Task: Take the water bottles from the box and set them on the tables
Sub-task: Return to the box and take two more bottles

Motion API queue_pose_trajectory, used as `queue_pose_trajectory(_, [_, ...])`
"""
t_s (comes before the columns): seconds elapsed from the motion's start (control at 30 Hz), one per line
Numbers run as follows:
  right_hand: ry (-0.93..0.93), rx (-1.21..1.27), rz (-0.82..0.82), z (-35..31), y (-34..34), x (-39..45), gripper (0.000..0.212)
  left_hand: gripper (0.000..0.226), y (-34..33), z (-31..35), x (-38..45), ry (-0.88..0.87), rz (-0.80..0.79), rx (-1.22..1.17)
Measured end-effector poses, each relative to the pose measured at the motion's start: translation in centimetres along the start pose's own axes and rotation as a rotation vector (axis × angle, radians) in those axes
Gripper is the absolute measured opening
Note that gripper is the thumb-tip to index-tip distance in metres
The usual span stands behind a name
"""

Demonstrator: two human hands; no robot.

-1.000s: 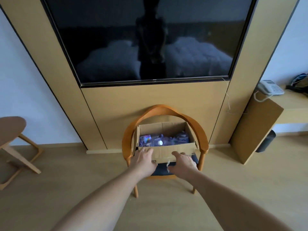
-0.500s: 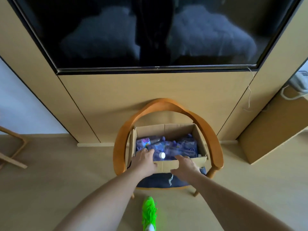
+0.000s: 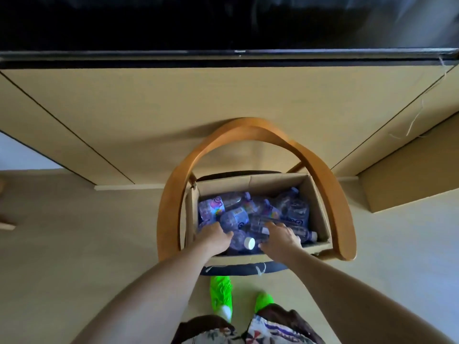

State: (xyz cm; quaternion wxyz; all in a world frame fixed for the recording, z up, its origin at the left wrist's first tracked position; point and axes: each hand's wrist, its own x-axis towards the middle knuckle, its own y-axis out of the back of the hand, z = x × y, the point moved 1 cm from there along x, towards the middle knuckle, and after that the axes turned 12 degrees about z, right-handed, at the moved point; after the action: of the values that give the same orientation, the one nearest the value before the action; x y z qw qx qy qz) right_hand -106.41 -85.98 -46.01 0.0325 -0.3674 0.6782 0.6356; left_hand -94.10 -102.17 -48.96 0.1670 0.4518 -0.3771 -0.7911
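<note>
Both hands, left [image 3: 214, 237] and right [image 3: 280, 236], reach into the box [image 3: 250, 180] onto water bottles [image 3: 233, 217] (grip unconfirmed, fingers hidden), presumably to lift one each.

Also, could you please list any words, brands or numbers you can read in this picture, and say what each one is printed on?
No text can be read.
Water bottles in the cardboard box: colourful purple labels, print too blurred to read.
Television: a small mark at the middle of its lower edge, too small to read.
Patterned shorts: shapes only, no letters I can make out.
</note>
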Motion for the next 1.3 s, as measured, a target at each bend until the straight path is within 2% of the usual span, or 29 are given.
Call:
queue_pose_trajectory(0.17, [0.04, -0.105, -0.01, 0.7, -0.4, 3.7, 0.051, 0.068, -1.5, 0.8, 2.8, 0.286, -0.002, -0.175])
queue_pose_trajectory(0.33, [0.136, -0.242, -0.047, 1.6, -1.7, 7.6, 0.073, 0.095, -2.7, 1.7, 4.9, 0.531, 0.043, -0.276])
queue_pose_trajectory(0.43, [0.164, -0.299, -0.11, 2.4, -3.2, 8.9, 0.092, 0.105, -4.0, 2.2, 6.0, 0.605, 0.035, -0.285])
queue_pose_trajectory(0.53, [0.206, -0.375, -0.114, 3.2, -4.5, 9.7, 0.096, 0.114, -4.8, 2.9, 7.1, 0.678, -0.007, -0.27])
queue_pose_trajectory(0.6, [0.234, -0.405, -0.083, 3.5, -5.1, 9.9, 0.094, 0.117, -5.4, 3.3, 7.2, 0.691, -0.011, -0.206])
queue_pose_trajectory(0.73, [0.25, -0.405, -0.03, 4.0, -5.5, 10.3, 0.084, 0.103, -5.2, 4.0, 7.3, 0.661, -0.054, -0.088])
queue_pose_trajectory(0.87, [0.257, -0.383, -0.041, 4.0, -4.9, 10.5, 0.071, 0.113, -4.9, 3.4, 6.8, 0.723, -0.049, -0.253])
queue_pose_trajectory(1.03, [0.267, -0.26, -0.045, 3.5, -3.5, 9.9, 0.058, 0.091, -3.3, 3.0, 5.0, 0.69, -0.016, -0.363])
queue_pose_trajectory(1.3, [0.187, -0.038, 0.042, -0.5, 0.8, 7.9, 0.065, 0.028, 2.4, 3.4, 2.1, 0.57, -0.071, -0.448])
